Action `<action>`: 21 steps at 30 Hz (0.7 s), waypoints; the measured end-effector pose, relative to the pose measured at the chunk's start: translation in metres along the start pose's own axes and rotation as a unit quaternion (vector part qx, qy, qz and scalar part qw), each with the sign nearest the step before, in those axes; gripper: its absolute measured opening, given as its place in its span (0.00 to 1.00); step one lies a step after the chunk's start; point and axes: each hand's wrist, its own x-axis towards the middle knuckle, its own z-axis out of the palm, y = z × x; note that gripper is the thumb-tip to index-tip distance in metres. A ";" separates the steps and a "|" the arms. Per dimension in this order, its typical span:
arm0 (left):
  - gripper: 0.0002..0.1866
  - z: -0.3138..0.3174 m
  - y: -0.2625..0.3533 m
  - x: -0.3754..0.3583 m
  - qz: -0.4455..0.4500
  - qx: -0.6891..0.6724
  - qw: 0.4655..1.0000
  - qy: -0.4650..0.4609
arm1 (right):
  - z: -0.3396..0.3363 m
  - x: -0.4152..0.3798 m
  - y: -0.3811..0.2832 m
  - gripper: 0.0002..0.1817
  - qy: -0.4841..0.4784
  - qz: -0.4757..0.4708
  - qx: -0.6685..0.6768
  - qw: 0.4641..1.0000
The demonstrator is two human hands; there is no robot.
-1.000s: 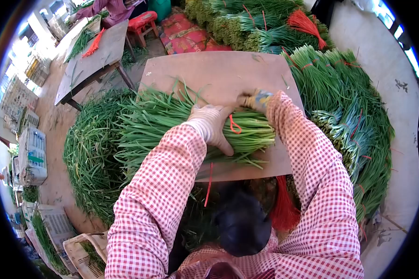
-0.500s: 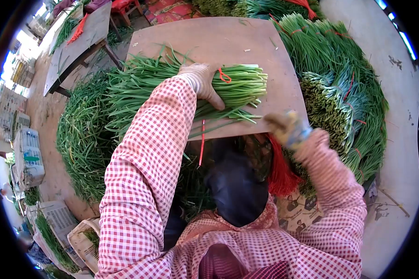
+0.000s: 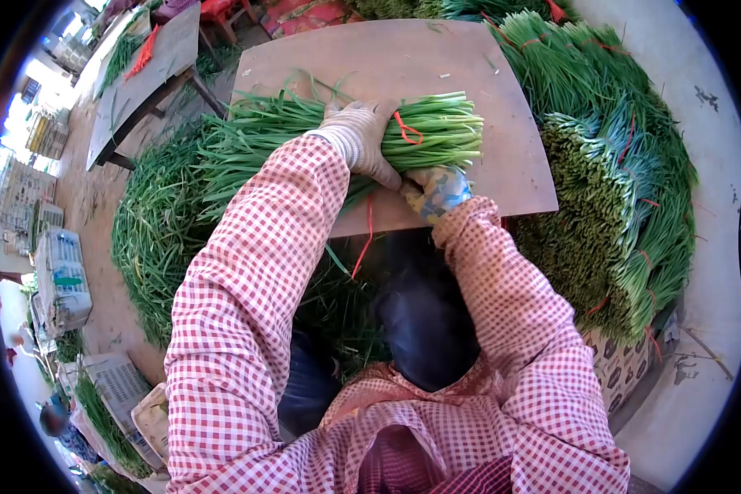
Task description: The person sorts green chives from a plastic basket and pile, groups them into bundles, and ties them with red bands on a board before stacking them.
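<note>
Outdoors, on a wooden board [image 3: 502, 123] ringed by cut greens, two gloved hands are working one bundle [image 3: 436, 132].

Left hand [image 3: 358, 136] is lying over the bundle's middle, fingers curled down and clamping the stalks to the board, probably so they are not spreading. Right hand [image 3: 435, 191] is pressing against the bundle's near underside by the cut ends; whether its fingers are closed on anything I cannot tell. One red tie [image 3: 405, 130] is looping on top beside the left hand, and another red strand [image 3: 365, 235] is hanging off the board's near edge. Tied bundles are piling up on the person's right in a heap [image 3: 601, 189] (ends all facing one way). White crates [image 3: 62, 280] are sitting at the far left, their contents unclear.
</note>
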 end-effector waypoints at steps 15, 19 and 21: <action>0.57 0.009 -0.003 0.004 -0.021 -0.021 0.999 0.029 | -0.007 -0.038 -0.023 0.12 -0.074 -0.166 0.168 0.969; 0.56 0.008 -0.001 0.000 -0.020 -0.019 0.999 0.044 | -0.014 -0.073 0.004 0.08 -0.076 -0.124 0.045 0.988; 0.57 0.005 0.003 -0.002 -0.033 -0.011 0.999 0.033 | -0.008 -0.102 0.001 0.07 -0.018 -0.144 0.157 0.977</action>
